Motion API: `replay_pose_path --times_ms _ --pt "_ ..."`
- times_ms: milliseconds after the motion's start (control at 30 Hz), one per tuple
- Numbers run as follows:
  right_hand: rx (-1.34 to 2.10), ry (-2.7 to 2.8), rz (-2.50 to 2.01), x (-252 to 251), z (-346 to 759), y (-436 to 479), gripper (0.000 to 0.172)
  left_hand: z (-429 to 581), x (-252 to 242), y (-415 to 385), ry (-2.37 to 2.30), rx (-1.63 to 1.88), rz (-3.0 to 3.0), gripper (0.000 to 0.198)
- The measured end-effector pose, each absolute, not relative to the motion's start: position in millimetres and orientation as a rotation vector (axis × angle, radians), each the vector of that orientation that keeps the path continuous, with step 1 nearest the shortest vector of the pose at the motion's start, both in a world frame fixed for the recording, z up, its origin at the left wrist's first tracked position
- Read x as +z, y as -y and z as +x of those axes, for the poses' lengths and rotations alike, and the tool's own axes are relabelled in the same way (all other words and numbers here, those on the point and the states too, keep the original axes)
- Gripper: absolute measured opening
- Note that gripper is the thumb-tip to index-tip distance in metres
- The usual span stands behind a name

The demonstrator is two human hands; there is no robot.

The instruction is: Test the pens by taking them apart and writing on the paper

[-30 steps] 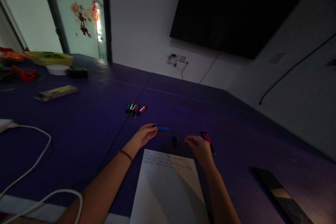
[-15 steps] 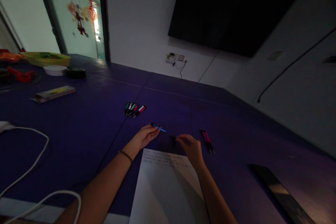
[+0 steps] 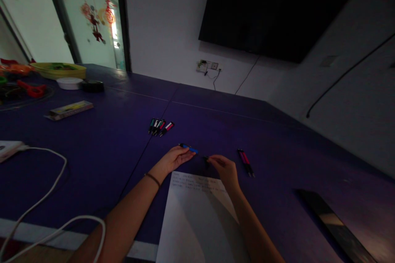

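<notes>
My left hand point(image 3: 178, 158) is closed on a blue pen point(image 3: 189, 148), which it holds between thumb and fingers, pointing right. Across a small gap, the fingers of my right hand point(image 3: 224, 168) pinch a small black piece point(image 3: 206, 160), possibly a pen part; the dim light hides its details. Both hands are just above the far edge of a sheet of paper point(image 3: 191, 218) with several lines of writing at its top. To the right of my right hand lie two pens point(image 3: 245, 162) with pink and purple barrels, side by side.
Several black-tipped pens point(image 3: 160, 127) lie grouped beyond my left hand. On the left are a flat box point(image 3: 70, 110), a white cable point(image 3: 58, 172) and a yellow basket point(image 3: 57, 72). A dark flat slab point(image 3: 330, 220) rests at the right on the purple table point(image 3: 271, 144).
The view has shifted slightly. The blue pen in my left hand has turned a little and shows more of its blue barrel. My right hand keeps its pinch on the black piece.
</notes>
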State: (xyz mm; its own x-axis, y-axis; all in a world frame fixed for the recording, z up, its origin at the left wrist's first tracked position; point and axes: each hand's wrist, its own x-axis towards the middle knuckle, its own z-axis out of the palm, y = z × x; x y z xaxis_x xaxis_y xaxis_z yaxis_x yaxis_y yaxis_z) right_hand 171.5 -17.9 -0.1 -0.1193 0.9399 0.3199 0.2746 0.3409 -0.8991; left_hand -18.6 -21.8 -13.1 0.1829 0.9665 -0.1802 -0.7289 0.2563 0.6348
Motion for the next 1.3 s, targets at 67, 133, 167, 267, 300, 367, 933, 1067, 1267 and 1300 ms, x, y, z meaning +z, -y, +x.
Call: replay_pose_path --times_ms 67,133,167,267,300,367,933,1067,1267,1300 --pt "0.853 1.619 -1.112 -1.1 170.4 17.6 0.018 -18.6 -13.8 21.8 -0.612 1.256 0.452 0.005" --pt "0.873 1.616 -1.107 -2.3 170.0 16.5 0.023 -18.4 -14.3 21.4 -0.602 1.264 0.449 0.005" --pt "0.877 1.611 -1.104 -2.9 170.5 15.7 0.027 -18.3 -14.6 21.0 -0.6 1.279 0.443 0.004" --pt "0.771 1.626 -1.154 -4.6 174.9 12.7 0.034 -18.4 -15.6 19.0 -0.599 1.363 0.391 0.006" --pt "0.679 1.663 -1.197 -5.0 177.0 12.0 0.032 -18.6 -15.9 18.1 -0.6 1.392 0.369 0.007" --pt "0.457 1.788 -1.288 -5.9 180.4 11.6 0.025 -19.3 -16.2 16.6 -0.608 1.434 0.334 0.008" --pt "0.023 2.19 -1.379 -17.6 173.0 19.1 0.011 -19.1 -14.3 17.7 -0.624 1.475 0.292 0.008" --pt "0.164 2.044 -1.337 -16.7 173.4 17.7 0.013 -19.4 -14.5 17.4 -0.612 1.474 0.307 0.008" --pt "0.391 1.593 -1.328 -13.7 179.7 12.7 0.026 -20.6 -15.9 16.1 -0.61 1.48 0.293 0.007" --pt "0.404 1.565 -1.304 -13.3 180.1 12.3 0.027 -20.6 -15.9 16.1 -0.61 1.478 0.291 0.007"
